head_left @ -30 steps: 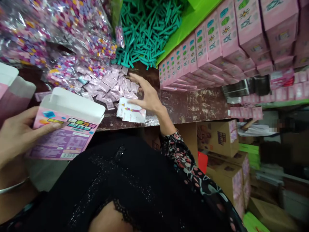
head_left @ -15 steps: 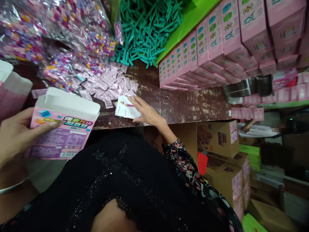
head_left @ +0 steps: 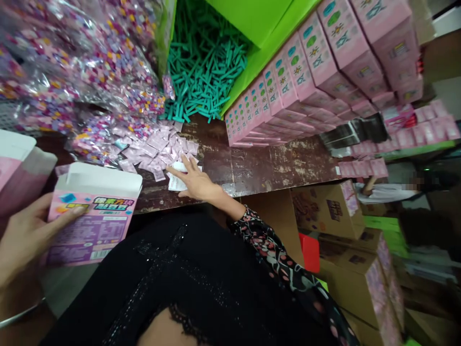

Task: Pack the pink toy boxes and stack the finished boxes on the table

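The left hand (head_left: 25, 235) grips one open pink box (head_left: 91, 216) by its side, thumb across the printed face, the top flap standing up; the wrist is cut off at the frame's lower left. The right hand (head_left: 194, 181), fingers spread and clasping nothing, lies flat on a small stack of white leaflets (head_left: 175, 181) at the worn wooden table's (head_left: 252, 163) near edge, hiding most of the stack, so the leaflets cannot be counted. At 10 o'clock from that hand lies a heap of small pink sachets (head_left: 158, 144), too many and too blurred to number. At 12 o'clock, teal plastic sticks (head_left: 201, 72) spill from a green carton. At 2 o'clock, pink boxes stand in rows (head_left: 288, 91).
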`<state>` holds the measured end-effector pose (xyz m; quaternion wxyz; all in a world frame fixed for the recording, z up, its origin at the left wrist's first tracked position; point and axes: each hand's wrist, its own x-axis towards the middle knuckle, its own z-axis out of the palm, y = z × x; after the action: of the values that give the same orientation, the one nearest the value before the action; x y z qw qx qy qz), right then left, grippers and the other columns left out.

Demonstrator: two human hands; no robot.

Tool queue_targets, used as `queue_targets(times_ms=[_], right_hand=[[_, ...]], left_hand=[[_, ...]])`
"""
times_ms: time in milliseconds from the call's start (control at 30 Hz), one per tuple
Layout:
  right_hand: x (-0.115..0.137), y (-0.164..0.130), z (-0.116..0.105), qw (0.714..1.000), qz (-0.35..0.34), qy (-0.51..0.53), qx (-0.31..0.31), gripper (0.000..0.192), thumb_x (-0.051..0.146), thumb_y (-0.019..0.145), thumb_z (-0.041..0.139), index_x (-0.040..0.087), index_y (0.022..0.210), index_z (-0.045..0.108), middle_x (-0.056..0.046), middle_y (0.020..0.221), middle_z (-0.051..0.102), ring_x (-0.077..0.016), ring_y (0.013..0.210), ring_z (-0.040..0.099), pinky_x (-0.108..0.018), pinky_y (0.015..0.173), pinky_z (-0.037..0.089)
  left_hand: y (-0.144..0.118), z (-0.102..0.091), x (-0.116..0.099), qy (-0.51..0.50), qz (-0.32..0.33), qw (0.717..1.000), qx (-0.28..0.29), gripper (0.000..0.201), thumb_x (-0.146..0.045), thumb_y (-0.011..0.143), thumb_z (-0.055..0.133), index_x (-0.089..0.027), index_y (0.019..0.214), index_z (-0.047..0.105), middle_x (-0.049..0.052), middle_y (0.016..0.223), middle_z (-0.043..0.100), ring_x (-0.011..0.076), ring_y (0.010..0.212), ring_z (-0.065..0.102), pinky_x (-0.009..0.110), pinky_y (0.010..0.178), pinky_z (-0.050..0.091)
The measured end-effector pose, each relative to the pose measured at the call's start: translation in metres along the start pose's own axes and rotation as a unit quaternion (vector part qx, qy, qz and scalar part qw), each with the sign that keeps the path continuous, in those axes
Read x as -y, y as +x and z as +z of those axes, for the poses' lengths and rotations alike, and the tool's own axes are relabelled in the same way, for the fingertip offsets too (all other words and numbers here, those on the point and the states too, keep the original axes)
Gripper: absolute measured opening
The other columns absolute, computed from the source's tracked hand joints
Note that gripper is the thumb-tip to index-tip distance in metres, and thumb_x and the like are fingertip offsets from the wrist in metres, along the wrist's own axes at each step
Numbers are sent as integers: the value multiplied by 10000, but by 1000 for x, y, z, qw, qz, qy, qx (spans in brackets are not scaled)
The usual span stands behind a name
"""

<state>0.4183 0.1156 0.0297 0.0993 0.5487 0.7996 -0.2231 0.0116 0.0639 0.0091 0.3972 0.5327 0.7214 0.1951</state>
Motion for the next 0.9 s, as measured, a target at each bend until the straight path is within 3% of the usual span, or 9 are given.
queue_targets(times_ms=[133,233,400,467,533,600,667,767,900], right_hand=[[12,-3,2,999,-3,-42,-22,888,295,1104,884,356,1927,558,-251,1904,532,-534,1757,525,-629,1241,737],[13,-9,3,998,-12,-56,-24,805,346,1145,838,316,1908,586,-284,1850,577,-516,1697,585,-619,1180,757],[-30,-4,-26,999,-24,11,-18,1303,620,959,1051,377,2024,341,-208,2042,405,-547,1837,469,-702,1290,687],[-59,16,-48,996,-7,33,-81,1138,685,1034,961,341,1984,437,-191,1991,509,-503,1784,558,-703,1336,642],[-85,47,-69,989,32,36,-138,717,572,1188,785,238,1812,666,-199,1791,725,-424,1620,716,-634,1354,619],[-104,87,-84,987,73,27,-144,438,400,1255,639,181,1592,812,-195,1575,851,-379,1476,796,-556,1316,622],[-116,126,-89,985,102,4,-142,403,260,1245,553,180,1517,840,-198,1541,855,-371,1436,800,-517,1272,619],[-127,174,-88,980,127,-28,-152,549,117,1201,435,179,1627,775,-214,1680,747,-355,1417,777,-484,1220,596],[-144,206,-87,978,138,-38,-153,542,124,1236,370,137,1637,735,-246,1746,641,-353,1436,758,-489,1239,546]], left_hand=[[-8,-2,-23,-56,-72,996,1,760,-734,666,921,-237,1240,905,133,1222,943,374,948,834,365,618,623],[-12,-3,-42,-65,-108,992,8,778,-732,589,920,-240,1190,884,135,1203,939,356,893,802,372,599,611],[-7,-3,-53,-68,-121,990,6,820,-743,509,903,-246,1161,895,132,1159,938,387,957,828,377,636,617],[-3,-4,-49,-56,-105,993,-1,853,-770,537,891,-248,1212,915,131,1174,940,413,1017,844,387,669,628],[2,-5,-44,-39,-82,996,2,877,-796,606,881,-252,1292,928,124,1194,941,426,1064,855,403,723,649],[6,-7,-40,-18,-48,999,2,881,-827,688,859,-258,1358,933,114,1192,938,424,1091,861,414,788,662],[8,-8,-40,6,-20,1000,-3,857,-840,727,834,-260,1349,941,106,1158,930,418,1084,861,414,812,657],[2,-11,-47,13,-24,1000,-14,823,-824,707,824,-253,1288,941,100,1121,919,420,1070,852,417,815,658],[-12,-10,-49,10,-48,998,-35,814,-796,723,813,-233,1300,926,100,1107,913,400,1037,835,423,839,676]])
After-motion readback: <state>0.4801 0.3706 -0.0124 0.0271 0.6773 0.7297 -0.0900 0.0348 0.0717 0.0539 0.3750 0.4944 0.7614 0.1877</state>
